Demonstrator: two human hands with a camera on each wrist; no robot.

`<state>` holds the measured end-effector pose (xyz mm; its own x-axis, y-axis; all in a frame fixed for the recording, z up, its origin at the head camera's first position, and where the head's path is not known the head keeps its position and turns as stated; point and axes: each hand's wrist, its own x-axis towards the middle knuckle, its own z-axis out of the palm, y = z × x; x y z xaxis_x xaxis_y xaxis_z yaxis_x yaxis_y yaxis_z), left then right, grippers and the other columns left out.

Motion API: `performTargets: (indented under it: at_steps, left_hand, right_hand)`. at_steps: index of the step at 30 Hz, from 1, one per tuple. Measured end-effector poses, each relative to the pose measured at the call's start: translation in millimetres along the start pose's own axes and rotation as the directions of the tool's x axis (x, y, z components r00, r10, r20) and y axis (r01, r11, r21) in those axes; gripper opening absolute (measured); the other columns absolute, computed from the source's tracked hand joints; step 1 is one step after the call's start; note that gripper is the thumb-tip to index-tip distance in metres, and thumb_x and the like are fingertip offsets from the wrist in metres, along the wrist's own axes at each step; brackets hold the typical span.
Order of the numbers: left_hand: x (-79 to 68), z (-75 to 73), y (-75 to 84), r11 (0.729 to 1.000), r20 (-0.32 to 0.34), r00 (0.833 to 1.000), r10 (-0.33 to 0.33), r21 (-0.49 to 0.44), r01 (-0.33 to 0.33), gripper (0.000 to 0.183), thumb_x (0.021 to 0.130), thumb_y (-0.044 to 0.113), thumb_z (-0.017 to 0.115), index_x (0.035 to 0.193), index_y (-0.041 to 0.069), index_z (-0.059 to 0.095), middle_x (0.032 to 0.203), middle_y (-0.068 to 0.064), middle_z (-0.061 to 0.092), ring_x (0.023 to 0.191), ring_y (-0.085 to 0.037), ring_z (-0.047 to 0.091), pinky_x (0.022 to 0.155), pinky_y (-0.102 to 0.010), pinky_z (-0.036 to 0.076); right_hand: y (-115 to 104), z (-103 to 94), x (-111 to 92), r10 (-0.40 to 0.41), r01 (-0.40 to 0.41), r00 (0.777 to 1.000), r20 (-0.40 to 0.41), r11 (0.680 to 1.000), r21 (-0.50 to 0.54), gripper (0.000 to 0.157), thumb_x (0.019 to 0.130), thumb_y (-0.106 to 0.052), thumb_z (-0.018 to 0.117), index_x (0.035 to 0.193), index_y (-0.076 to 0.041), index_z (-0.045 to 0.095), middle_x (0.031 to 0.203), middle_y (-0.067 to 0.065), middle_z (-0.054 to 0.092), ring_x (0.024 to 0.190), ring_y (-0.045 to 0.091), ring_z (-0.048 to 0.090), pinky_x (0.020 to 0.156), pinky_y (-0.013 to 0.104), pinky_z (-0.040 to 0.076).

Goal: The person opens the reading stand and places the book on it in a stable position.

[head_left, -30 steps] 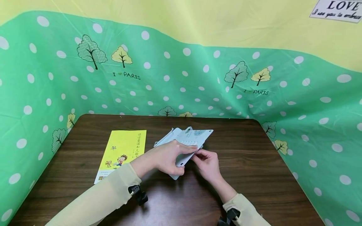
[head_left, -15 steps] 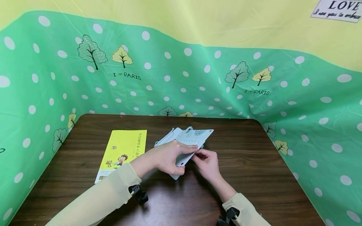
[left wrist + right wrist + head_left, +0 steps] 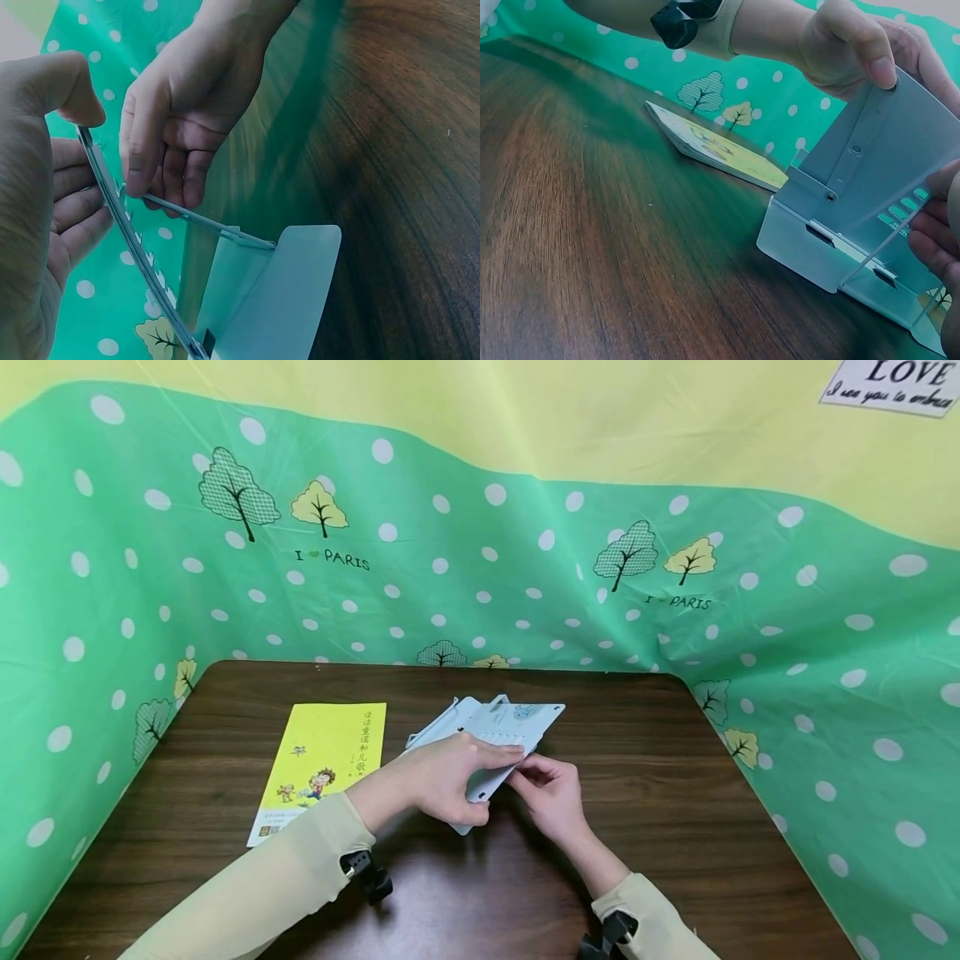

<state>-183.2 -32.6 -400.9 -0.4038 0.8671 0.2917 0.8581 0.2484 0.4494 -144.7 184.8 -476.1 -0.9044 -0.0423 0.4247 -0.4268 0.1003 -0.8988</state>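
Note:
A pale blue metal book stand point(image 3: 510, 720) stands on the table with its back panel tilted up. My left hand point(image 3: 450, 777) grips this panel by its edge, thumb on one face and fingers on the other in the left wrist view. Behind the panel, my right hand point(image 3: 553, 795) pinches the thin wire support leg point(image 3: 214, 223) between thumb and fingers. One end of the leg meets the stand's base plate point(image 3: 304, 292). A row of slots point(image 3: 900, 210) shows in the panel near the right fingers. In the right wrist view the held end of the wire is hidden by those fingers.
A yellow children's book point(image 3: 330, 743) lies flat to the left of the stand, partly covered by the left forearm. The dark wooden table point(image 3: 675, 827) is enclosed by a green and yellow cloth point(image 3: 450, 543) at the back and sides.
Both hands and the stand hold almost the same pose. Only the head view has shifted slightly.

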Motion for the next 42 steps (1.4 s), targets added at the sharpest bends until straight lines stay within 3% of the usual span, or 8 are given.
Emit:
performTargets:
  at_steps: [6, 10, 21, 25, 30, 37, 42]
  left_hand:
    - [-2.2, -3.0, 0.0, 1.000, -0.010, 1.000, 0.009, -0.001, -0.009, 0.076, 0.077, 0.020, 0.073, 0.150, 0.009, 0.060, 0.151, -0.005, 0.059, 0.130, -0.006, 0.057, 0.099, -0.020, 0.048]
    - [-3.8, -3.7, -0.2, 1.000, -0.007, 1.000, 0.007, 0.002, -0.007, 0.075, 0.078, 0.020, 0.072, 0.151, 0.010, 0.060, 0.151, -0.004, 0.058, 0.115, -0.004, 0.062, 0.091, -0.019, 0.049]
    - [-6.0, -2.2, -1.7, 1.000, -0.016, 1.000, -0.002, -0.008, 0.002, 0.075, 0.077, 0.019, 0.073, 0.151, 0.010, 0.060, 0.151, -0.004, 0.059, 0.096, -0.005, 0.062, 0.081, -0.017, 0.048]
    - [-6.9, -1.8, -2.3, 1.000, -0.020, 1.000, 0.001, -0.017, -0.002, 0.074, 0.078, 0.019, 0.072, 0.151, 0.010, 0.060, 0.151, -0.003, 0.058, 0.105, -0.003, 0.063, 0.083, -0.017, 0.049]
    - [-7.8, -1.3, -4.3, 1.000, -0.031, 0.999, 0.019, -0.021, -0.020, 0.073, 0.079, 0.020, 0.073, 0.150, 0.008, 0.061, 0.151, -0.004, 0.059, 0.132, -0.004, 0.056, 0.100, -0.020, 0.049]
    - [-10.3, -2.4, -7.2, 0.999, -0.030, 0.999, 0.038, -0.033, -0.039, 0.070, 0.082, 0.021, 0.075, 0.149, 0.005, 0.061, 0.151, -0.006, 0.059, 0.136, -0.008, 0.054, 0.106, -0.025, 0.048]
    - [-11.5, -5.7, -10.4, 0.995, -0.020, 0.999, 0.036, -0.089, -0.038, 0.068, 0.084, 0.019, 0.073, 0.149, 0.003, 0.060, 0.149, -0.008, 0.060, 0.134, -0.007, 0.056, 0.105, -0.026, 0.048]
  right_hand:
    - [1.7, 4.9, 3.6, -0.024, 0.024, 1.000, 0.017, 1.000, -0.011, 0.013, 0.086, 0.018, 0.073, 0.089, 0.007, 0.078, 0.086, 0.003, 0.076, 0.075, 0.010, 0.068, 0.067, 0.020, 0.057]
    - [1.5, 8.3, 5.6, -0.017, 0.017, 1.000, 0.010, 1.000, -0.025, 0.013, 0.086, 0.018, 0.072, 0.091, 0.007, 0.079, 0.086, 0.005, 0.077, 0.074, 0.010, 0.068, 0.066, 0.020, 0.057]
    - [1.5, 10.7, 5.4, -0.001, 0.001, 1.000, -0.003, 0.999, -0.052, 0.017, 0.085, 0.019, 0.071, 0.092, 0.007, 0.079, 0.086, 0.004, 0.076, 0.074, 0.009, 0.067, 0.066, 0.019, 0.056]
    - [1.9, 10.2, 4.7, -0.004, 0.004, 1.000, 0.006, 0.999, -0.045, 0.015, 0.086, 0.018, 0.072, 0.092, 0.007, 0.079, 0.087, 0.004, 0.077, 0.075, 0.009, 0.068, 0.067, 0.019, 0.057]
    - [2.7, 9.6, 4.1, -0.003, 0.003, 1.000, 0.006, 1.000, -0.029, 0.012, 0.086, 0.017, 0.073, 0.092, 0.008, 0.079, 0.087, 0.003, 0.077, 0.076, 0.009, 0.068, 0.067, 0.020, 0.057]
    - [2.3, 8.4, 3.6, -0.005, 0.005, 1.000, 0.000, 1.000, -0.020, 0.010, 0.087, 0.017, 0.075, 0.090, 0.008, 0.078, 0.087, 0.001, 0.077, 0.075, 0.009, 0.068, 0.066, 0.019, 0.057]
    - [0.3, 6.5, 2.1, 0.009, -0.010, 1.000, -0.009, 1.000, -0.024, 0.010, 0.087, 0.016, 0.075, 0.090, 0.007, 0.079, 0.085, 0.005, 0.076, 0.073, 0.009, 0.067, 0.066, 0.019, 0.056]
